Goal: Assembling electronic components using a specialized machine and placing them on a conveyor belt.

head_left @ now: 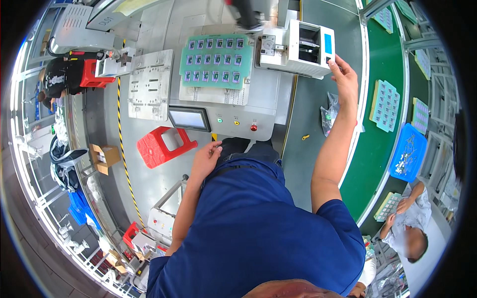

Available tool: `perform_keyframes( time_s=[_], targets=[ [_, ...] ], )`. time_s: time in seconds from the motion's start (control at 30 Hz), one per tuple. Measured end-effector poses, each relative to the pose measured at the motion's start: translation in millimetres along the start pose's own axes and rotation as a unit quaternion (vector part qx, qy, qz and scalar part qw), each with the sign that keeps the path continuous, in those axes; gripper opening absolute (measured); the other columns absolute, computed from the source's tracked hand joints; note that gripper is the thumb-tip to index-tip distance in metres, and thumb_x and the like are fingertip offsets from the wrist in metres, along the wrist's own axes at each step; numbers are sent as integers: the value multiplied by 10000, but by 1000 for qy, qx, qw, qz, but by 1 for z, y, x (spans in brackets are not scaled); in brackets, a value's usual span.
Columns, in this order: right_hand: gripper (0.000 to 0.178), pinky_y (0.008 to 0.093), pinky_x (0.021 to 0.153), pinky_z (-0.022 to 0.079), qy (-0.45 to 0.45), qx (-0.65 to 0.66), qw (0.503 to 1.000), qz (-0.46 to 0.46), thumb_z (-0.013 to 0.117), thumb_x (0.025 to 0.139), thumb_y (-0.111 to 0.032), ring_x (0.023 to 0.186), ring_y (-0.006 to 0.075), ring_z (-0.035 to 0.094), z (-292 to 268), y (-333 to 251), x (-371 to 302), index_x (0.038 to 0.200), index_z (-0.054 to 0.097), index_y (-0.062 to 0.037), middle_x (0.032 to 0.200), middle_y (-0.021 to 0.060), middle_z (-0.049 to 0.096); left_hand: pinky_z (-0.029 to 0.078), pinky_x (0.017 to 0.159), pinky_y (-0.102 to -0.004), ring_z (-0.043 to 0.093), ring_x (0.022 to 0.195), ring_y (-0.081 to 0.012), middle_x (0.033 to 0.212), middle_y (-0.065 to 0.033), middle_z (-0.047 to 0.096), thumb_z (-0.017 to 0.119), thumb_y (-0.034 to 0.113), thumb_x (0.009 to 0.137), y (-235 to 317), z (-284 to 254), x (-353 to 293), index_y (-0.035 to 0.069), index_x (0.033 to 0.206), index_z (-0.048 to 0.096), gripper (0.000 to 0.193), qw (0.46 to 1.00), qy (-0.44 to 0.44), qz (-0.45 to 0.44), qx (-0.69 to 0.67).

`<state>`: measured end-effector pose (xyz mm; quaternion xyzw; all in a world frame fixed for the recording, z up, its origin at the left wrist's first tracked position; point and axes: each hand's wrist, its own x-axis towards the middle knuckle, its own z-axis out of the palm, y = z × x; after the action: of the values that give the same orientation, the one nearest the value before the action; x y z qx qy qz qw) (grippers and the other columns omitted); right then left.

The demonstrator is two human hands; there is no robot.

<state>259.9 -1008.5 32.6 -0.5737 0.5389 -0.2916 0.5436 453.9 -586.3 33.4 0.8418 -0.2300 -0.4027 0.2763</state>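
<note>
My right hand [344,78] reaches to the right front corner of a white boxy machine [308,65] with a small blue screen [328,43]. Its fingertips touch the casing by a dark button below that screen, and the hand grips nothing. My left hand [207,155] hangs by my left thigh with loosely bent fingers, apart from any tool or part. Left of the white machine, a green tray [214,79] carries several small purple-and-dark circuit boards in rows on a metal bench plate.
A screen panel [189,119] and a red button [254,127] line the bench's front. A red stool [159,147] stands at left. Rightward runs a green conveyor [362,124] with more trays and a blue bin [408,151]. Another person [408,223] works beyond it.
</note>
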Motion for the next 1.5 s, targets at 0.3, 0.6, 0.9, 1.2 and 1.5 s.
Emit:
perform_keyframes(
  time_s=[0.3,0.6,0.9,1.2,1.5],
  targets=[
    [254,313,755,458,265,-75,944,-179,634,901,-144,861,195,540,26,16,-118,1109,624,1,1014,107,574,482,645,-285,601,672,-130,762,-88,664,603,240,932,31,1,33,73,1164,653,290,977,-184,88,67],
    [386,416,783,438,230,-353,877,-232,679,769,-88,955,296,557,145,20,-316,1153,643,-110,1089,139,569,463,891,-451,611,1040,-346,1079,-202,652,605,285,885,9,110,55,44,1151,593,359,816,-383,432,-20],
    [261,450,835,445,418,-397,816,-51,584,820,-162,1045,301,563,142,49,-442,1073,646,-139,1133,107,590,506,801,-344,614,960,-209,1032,-34,624,602,250,921,-27,131,-45,111,1252,554,363,669,-680,293,-67],
    [228,342,795,388,627,-411,642,163,582,783,-206,1021,209,530,149,105,-610,983,669,-138,1064,64,537,304,484,-196,419,586,-22,780,53,536,569,160,960,-43,127,-151,60,1268,546,326,578,-740,142,313],
    [194,428,735,515,741,4,612,275,567,870,-191,879,331,620,291,176,-791,999,668,-88,997,106,599,258,459,-181,346,535,-5,771,78,502,576,190,964,-97,163,-250,59,1257,593,321,437,-719,230,488]
  ],
)
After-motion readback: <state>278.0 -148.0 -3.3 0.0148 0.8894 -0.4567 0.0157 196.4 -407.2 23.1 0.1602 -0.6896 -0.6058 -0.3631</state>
